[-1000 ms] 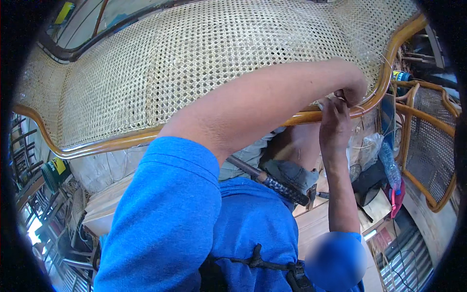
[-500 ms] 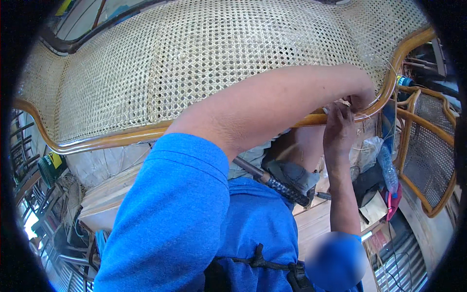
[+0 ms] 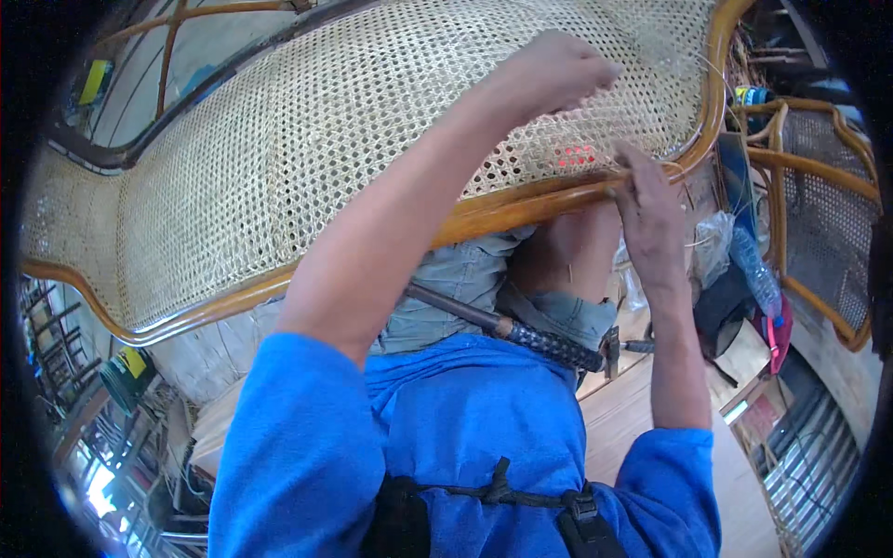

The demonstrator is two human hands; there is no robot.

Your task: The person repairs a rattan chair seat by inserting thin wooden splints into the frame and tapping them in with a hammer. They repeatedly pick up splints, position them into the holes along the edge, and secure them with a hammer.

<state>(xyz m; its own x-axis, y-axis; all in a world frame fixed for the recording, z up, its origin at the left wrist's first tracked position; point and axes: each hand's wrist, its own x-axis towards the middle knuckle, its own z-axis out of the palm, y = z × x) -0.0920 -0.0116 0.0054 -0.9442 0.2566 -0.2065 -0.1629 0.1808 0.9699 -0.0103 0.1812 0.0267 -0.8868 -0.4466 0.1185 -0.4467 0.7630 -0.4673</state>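
A woven cane panel (image 3: 372,121) in a glossy brown curved frame (image 3: 521,212) lies across my lap. My left hand (image 3: 558,73) hovers over the weave toward the right, its fingers closed; what they hold, if anything, is hidden. At the frame's near right edge, my right hand (image 3: 654,209) has its thumb and forefinger apart at the rail. A thin pale cane strand passes close to its fingertips, but I cannot tell whether it is gripped. Just left of that hand, a red patch (image 3: 577,155) shows through the weave's holes.
A dark rod with a braided sleeve (image 3: 553,346) lies across my lap. At right stand another cane-panelled frame (image 3: 777,186) and a clear plastic bottle (image 3: 755,270). A green-and-yellow can (image 3: 127,374) is at left, near wooden boards (image 3: 219,418). Corrugated metal (image 3: 814,456) lies lower right.
My left hand has lifted from the frame's right edge and moved up and left over the weave. My right hand stays at the rail, its fingers now more visible. The view has shifted slightly.
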